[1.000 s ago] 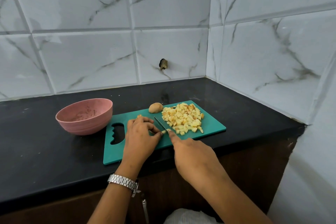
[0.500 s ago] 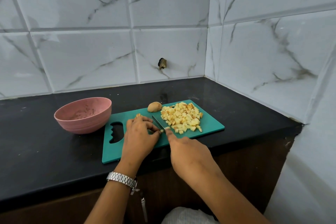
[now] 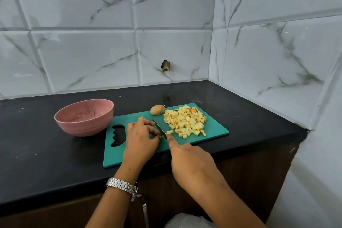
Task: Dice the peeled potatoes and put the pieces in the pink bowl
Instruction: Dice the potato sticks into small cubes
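A green cutting board (image 3: pixel 212 136) lies on the black counter. A heap of diced potato (image 3: pixel 186 123) covers its right half, and a whole peeled potato (image 3: pixel 157 109) sits at its far edge. My left hand (image 3: pixel 141 140) rests curled on the board, fingertips holding down a small potato piece that is mostly hidden under them. My right hand (image 3: pixel 187 159) grips a knife (image 3: pixel 159 127), index finger along the spine, blade angled down on the board right beside the left fingertips. The pink bowl (image 3: pixel 84 116) stands left of the board with no potato in it.
Marble-tiled walls close off the counter (image 3: pixel 37 153) at the back and right, forming a corner. The counter's front edge runs just under my wrists, with a wooden cabinet below. A steel watch is on my left wrist.
The hands and knife hold nearly the same spot on the board; the blade has shifted slightly in small cutting strokes. The view moved a little.
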